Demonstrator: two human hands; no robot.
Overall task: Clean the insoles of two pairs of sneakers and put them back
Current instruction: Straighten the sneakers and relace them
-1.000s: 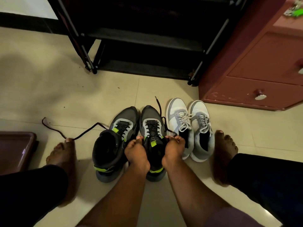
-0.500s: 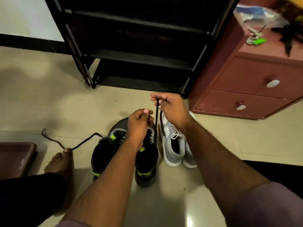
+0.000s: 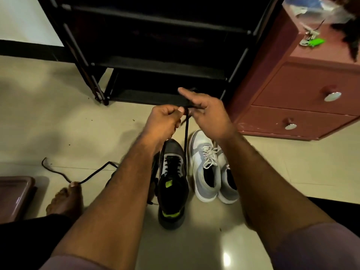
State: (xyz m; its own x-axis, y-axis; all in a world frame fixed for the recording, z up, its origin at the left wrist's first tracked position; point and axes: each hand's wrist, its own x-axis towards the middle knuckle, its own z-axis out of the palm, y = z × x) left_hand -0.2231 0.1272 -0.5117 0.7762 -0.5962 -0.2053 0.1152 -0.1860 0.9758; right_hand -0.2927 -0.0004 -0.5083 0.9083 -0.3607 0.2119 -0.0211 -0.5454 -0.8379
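**Both hands on the black lace above the dark sneaker**

From my remote seat I watched the head camera look down over both forearms. The left hand [image 3: 165, 118] was raised above the floor, its fingers curled and thumb pressed down, pinching the black lace [image 3: 186, 133] near its upper end. The lace ran taut and nearly straight down from that pinch to the dark sneaker [image 3: 172, 184] standing upright on the tiles, toe pointing away from me. The right hand [image 3: 209, 114] was just beside the left, with a flat length of the same lace crossing under its thumb and curled fingers while the forefinger stuck out straight; I took it as gripping the lace too.

Of the second dark sneaker [image 3: 154, 172] I could see only a sliver past the left forearm. Its loose lace [image 3: 64, 174] trailed leftward across the floor to my bare left foot [image 3: 66, 197]. The grey-and-white pair [image 3: 212, 168] stood side by side, touching, just right of the dark sneaker, laces tied.

Behind the hands stood a black shoe rack [image 3: 155, 45]. A reddish drawer cabinet [image 3: 296, 94] stood to the right, with keys on a green tag [image 3: 311, 42] on top.
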